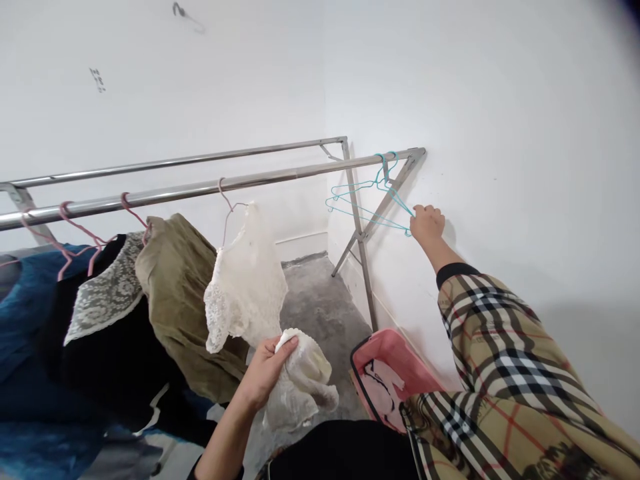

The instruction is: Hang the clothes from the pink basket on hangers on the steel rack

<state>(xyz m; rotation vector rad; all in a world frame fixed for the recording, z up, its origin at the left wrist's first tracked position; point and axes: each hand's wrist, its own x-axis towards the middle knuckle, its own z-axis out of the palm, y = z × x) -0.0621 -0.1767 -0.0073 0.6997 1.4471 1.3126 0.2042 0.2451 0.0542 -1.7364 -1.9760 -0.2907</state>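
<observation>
My left hand (267, 367) is closed on a bunched white garment (307, 373), low in front of me. Just above it, a white lace top (250, 273) hangs from a pink hanger (226, 200) on the front metal bar. Out to the right, my right hand (427, 223) grips the right-hand end of the turquoise wire hangers (370, 217). Their hooks are still over the bar near its right end, and no clothing is on them. How many of these hangers my fingers hold cannot be made out.
A metal clothes rack (280, 177) stands near the wall corner, its crossed legs on the grey floor (320, 300). Olive (185, 300), black (110, 360) and blue (30, 333) clothes hang at left. Below right sits a pink basket (390, 343) holding pale cloth.
</observation>
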